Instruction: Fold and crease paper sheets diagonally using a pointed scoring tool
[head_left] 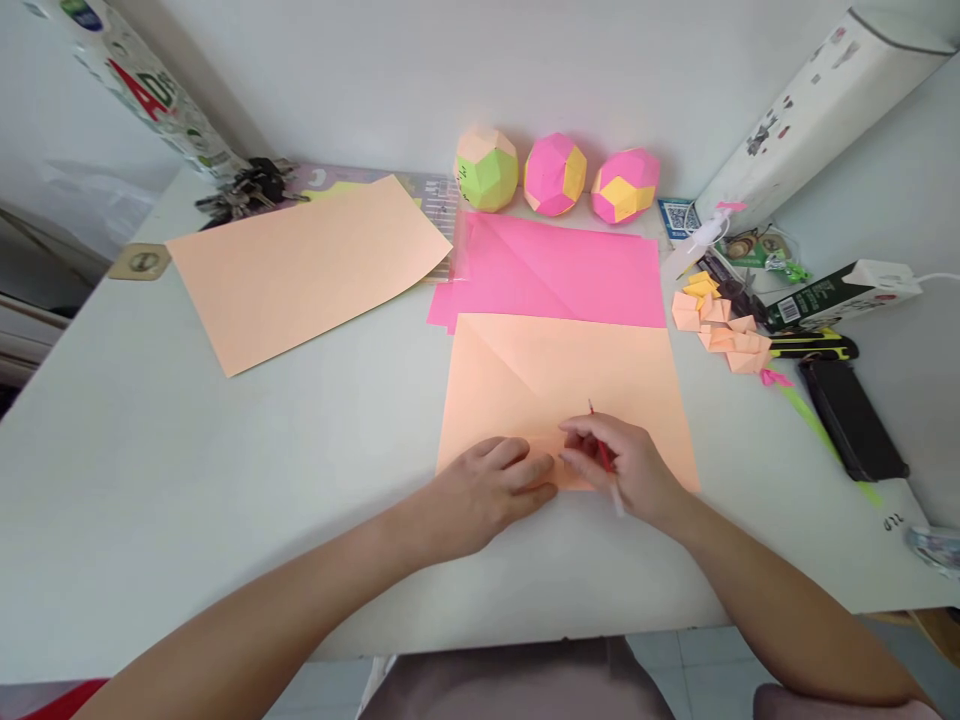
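Observation:
A peach paper sheet with a diagonal crease lies on the white table in front of me. My left hand rests on its near edge, fingers curled down onto a small folded peach piece. My right hand pinches a thin red pen and also touches that small piece. The two hands meet fingertip to fingertip over the sheet's lower edge.
A pink sheet lies behind the peach one, a second peach sheet at the left. Three paper polyhedra stand by the wall. Keys at back left; folded peach units, a utility knife and a black case at the right.

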